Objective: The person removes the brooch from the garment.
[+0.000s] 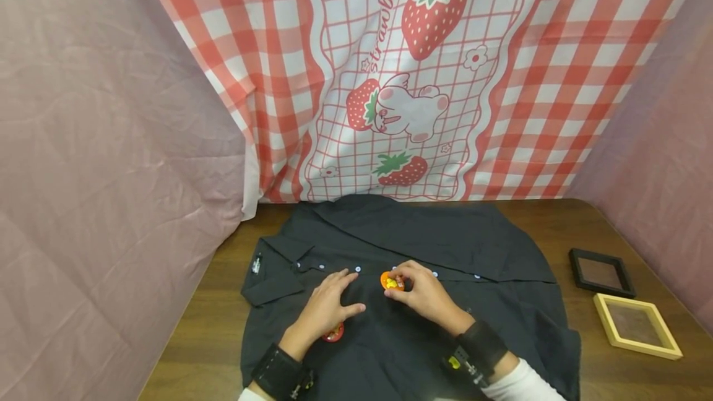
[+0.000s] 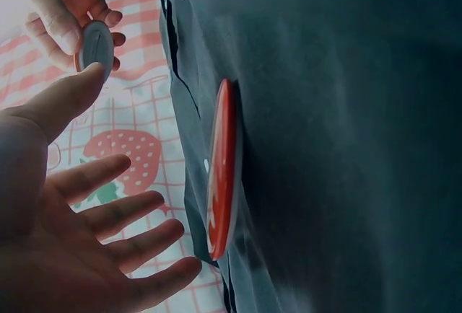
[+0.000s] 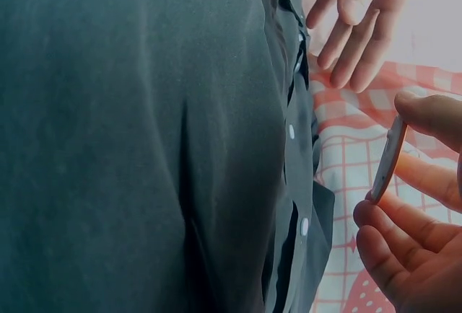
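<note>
1. My right hand (image 1: 426, 294) had its fingertips curled round the orange badge (image 1: 392, 281), pinching it by the rim, edge-on in the right wrist view.
2. That badge sat just above the black shirt (image 1: 445, 240), beside the row of white buttons (image 1: 358, 270), left of my knuckles.
3. My left hand (image 1: 328, 305) lay spread flat on the cloth, gripping nothing.
4. The red badge (image 1: 334, 333) lay by its wrist, nearer that hand.
</note>
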### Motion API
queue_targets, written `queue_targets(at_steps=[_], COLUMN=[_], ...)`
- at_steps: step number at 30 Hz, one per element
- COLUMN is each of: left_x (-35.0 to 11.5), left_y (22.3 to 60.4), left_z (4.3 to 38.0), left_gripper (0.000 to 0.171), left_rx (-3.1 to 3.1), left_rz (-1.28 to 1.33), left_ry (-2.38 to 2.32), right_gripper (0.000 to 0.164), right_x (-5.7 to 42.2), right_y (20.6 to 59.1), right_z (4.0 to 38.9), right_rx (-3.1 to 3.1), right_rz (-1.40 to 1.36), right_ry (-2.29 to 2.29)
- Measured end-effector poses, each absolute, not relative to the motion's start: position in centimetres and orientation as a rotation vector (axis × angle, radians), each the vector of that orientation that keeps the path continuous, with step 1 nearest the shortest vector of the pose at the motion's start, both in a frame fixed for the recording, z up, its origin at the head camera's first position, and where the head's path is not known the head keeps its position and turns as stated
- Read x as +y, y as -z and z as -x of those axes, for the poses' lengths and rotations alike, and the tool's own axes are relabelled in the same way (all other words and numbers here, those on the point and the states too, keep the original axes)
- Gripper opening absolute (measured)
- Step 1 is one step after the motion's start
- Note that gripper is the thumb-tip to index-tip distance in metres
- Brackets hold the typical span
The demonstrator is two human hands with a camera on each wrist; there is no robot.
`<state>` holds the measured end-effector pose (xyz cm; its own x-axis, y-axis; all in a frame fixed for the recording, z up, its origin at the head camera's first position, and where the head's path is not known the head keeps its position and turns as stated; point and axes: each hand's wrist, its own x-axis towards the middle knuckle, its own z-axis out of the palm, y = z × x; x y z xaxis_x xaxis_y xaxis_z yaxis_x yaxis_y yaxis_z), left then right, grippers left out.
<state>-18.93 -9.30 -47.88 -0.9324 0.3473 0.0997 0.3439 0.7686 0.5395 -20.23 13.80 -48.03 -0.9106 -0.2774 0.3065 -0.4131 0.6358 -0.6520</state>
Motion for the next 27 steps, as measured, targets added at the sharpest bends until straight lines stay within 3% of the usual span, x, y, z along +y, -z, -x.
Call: queue_targets(at_steps=[27], left_x=[-9.1], left_y=[48.3], left_z=[18.6], left_gripper=[0.068], left_rx=[2.913], left_rz=[-0.530], left_ry=[-0.809], right_gripper=[0.025], right_x=[15.3], right_y=[48.0], right_z=[20.0], right_rx=[-2.628], right_rz=[-0.599], right_ry=[-1.080])
